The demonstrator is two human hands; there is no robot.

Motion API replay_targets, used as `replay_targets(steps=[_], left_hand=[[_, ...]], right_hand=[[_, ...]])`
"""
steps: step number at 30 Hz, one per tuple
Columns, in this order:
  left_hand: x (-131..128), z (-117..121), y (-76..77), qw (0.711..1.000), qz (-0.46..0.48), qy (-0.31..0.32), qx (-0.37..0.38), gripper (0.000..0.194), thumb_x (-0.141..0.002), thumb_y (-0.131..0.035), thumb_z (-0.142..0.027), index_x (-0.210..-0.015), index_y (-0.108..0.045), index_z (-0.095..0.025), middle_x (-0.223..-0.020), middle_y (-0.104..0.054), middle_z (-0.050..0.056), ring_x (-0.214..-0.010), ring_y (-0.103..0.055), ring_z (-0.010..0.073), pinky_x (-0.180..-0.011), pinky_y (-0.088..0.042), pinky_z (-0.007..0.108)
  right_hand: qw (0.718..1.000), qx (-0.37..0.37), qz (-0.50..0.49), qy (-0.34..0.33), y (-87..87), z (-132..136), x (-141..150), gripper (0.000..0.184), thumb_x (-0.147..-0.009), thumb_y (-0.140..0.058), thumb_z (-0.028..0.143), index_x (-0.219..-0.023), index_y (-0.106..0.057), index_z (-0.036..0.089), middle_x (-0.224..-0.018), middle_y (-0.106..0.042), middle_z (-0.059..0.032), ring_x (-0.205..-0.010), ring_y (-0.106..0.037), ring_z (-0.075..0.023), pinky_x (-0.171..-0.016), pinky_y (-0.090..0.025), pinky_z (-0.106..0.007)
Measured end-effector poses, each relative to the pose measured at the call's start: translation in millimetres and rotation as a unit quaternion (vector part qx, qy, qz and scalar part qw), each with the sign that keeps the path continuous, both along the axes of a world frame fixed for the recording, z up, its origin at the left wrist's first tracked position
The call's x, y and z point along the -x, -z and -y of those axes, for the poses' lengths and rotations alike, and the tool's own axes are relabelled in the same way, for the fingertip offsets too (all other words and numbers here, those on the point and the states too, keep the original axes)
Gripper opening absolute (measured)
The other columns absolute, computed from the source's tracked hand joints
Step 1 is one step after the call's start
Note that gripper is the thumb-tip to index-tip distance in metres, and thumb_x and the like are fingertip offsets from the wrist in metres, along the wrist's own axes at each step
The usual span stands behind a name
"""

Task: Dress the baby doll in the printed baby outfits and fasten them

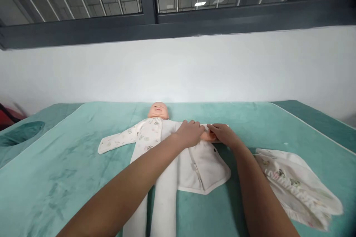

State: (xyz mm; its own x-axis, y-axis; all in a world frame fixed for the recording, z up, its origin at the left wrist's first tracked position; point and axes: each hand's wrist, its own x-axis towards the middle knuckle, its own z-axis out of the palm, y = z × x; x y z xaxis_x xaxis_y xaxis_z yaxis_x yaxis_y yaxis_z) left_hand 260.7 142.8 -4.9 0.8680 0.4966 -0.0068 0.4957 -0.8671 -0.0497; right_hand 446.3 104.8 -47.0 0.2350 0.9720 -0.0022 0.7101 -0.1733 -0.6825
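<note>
A baby doll lies on its back, head toward the wall. Its body is in white baby clothes, with a printed front panel and sleeve spread to the left and two white legs reaching toward me. On the right, the garment's plain white flap lies opened out. The doll's bare arm stretches right over white cloth. My left hand is curled over this arm from the body side. My right hand closes at its far end, by the doll's hand; the fingertips are partly hidden.
Folded white printed baby cloth with a gathered edge lies at the right. Teal plush padding covers the surface, with an oval hole at the far left. A white wall and a dark-framed barred window stand behind.
</note>
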Motion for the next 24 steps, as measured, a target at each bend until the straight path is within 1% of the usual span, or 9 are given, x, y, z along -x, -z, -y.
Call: replay_targets(steps=[3,5,7,10,12,14,16,20,24], left_hand=[[-12,-5,11.6,1.000,0.000,0.003,-0.022,0.028,-0.089,-0.046,-0.012,-0.116,-0.053,-0.017,-0.114,-0.063,0.010,-0.103,-0.060,0.0263,-0.086,-0.046,0.043],[-7,-9,9.7,0.999,-0.001,-0.001,-0.032,0.029,-0.087,-0.044,-0.009,-0.114,-0.052,-0.018,-0.110,-0.063,0.009,-0.097,-0.062,0.0246,-0.081,-0.047,0.040],[4,-14,2.1,0.999,0.001,-0.012,-0.041,0.029,-0.086,-0.044,-0.007,-0.112,-0.051,-0.019,-0.106,-0.063,0.008,-0.092,-0.062,0.0235,-0.075,-0.047,0.037],[19,-15,-10.6,0.998,0.004,-0.027,-0.052,0.024,-0.087,-0.045,-0.011,-0.108,-0.050,-0.020,-0.102,-0.063,0.007,-0.087,-0.062,0.0227,-0.068,-0.046,0.034],[24,-12,-15.2,0.998,0.002,-0.033,-0.061,0.023,-0.086,-0.046,-0.012,-0.107,-0.050,-0.021,-0.100,-0.063,0.007,-0.084,-0.062,0.0223,-0.066,-0.045,0.033],[25,-8,-16.7,0.997,-0.003,-0.035,-0.074,0.024,-0.086,-0.045,-0.010,-0.107,-0.051,-0.020,-0.100,-0.063,0.007,-0.083,-0.062,0.0223,-0.066,-0.044,0.033],[26,-4,-17.4,0.995,-0.011,-0.036,-0.089,0.026,-0.085,-0.044,-0.008,-0.107,-0.052,-0.020,-0.101,-0.062,0.008,-0.085,-0.061,0.0229,-0.068,-0.043,0.034],[30,-3,-23.6,0.992,-0.034,-0.042,-0.115,0.032,-0.084,-0.044,-0.004,-0.109,-0.055,-0.020,-0.102,-0.062,0.010,-0.089,-0.060,0.0248,-0.073,-0.042,0.036],[41,-8,-34.9,0.989,-0.062,-0.047,-0.129,0.033,-0.084,-0.046,-0.005,-0.111,-0.059,-0.021,-0.106,-0.062,0.012,-0.097,-0.058,0.0286,-0.079,-0.040,0.040]], right_hand=[[0.998,-0.004,-0.063,-0.001,-5.9,4,-1,0.052,-0.088,-0.038,0.063,-0.060,-0.047,0.021,-0.057,-0.051,0.0004,-0.054,-0.046,-0.0133,-0.053,-0.037,-0.026],[0.996,-0.001,-0.093,0.003,-7.5,5,0,0.058,-0.089,-0.030,0.068,-0.068,-0.053,0.020,-0.058,-0.055,-0.0010,-0.052,-0.049,-0.0140,-0.051,-0.040,-0.026],[0.995,0.002,-0.098,0.008,-6.1,4,5,0.062,-0.092,-0.025,0.068,-0.073,-0.058,0.019,-0.061,-0.061,-0.0048,-0.052,-0.054,-0.0159,-0.051,-0.042,-0.028],[0.998,0.000,-0.067,-0.003,0.7,0,17,0.050,-0.088,-0.045,0.062,-0.070,-0.062,0.019,-0.068,-0.066,-0.0098,-0.060,-0.061,-0.0194,-0.055,-0.043,-0.029],[0.999,-0.004,-0.038,-0.017,5.6,-1,26,0.035,-0.077,-0.065,0.054,-0.069,-0.064,0.020,-0.073,-0.068,-0.0097,-0.068,-0.062,-0.0218,-0.059,-0.041,-0.029],[0.999,-0.003,-0.018,-0.031,8.5,1,32,0.027,-0.067,-0.074,0.046,-0.068,-0.065,0.021,-0.075,-0.069,-0.0075,-0.071,-0.062,-0.0232,-0.061,-0.039,-0.030],[0.999,-0.004,-0.015,-0.044,8.5,3,34,0.023,-0.063,-0.077,0.040,-0.069,-0.066,0.021,-0.075,-0.069,-0.0056,-0.072,-0.060,-0.0230,-0.062,-0.037,-0.030],[0.997,-0.032,-0.050,-0.052,3.4,4,30,0.010,-0.069,-0.066,0.029,-0.067,-0.061,0.021,-0.074,-0.067,-0.0034,-0.072,-0.057,-0.0194,-0.062,-0.035,-0.028],[0.991,-0.060,-0.121,0.005,-2.2,3,25,0.017,-0.074,-0.058,0.035,-0.069,-0.050,0.022,-0.063,-0.055,0.0014,-0.062,-0.051,-0.0164,-0.055,-0.033,-0.026]])
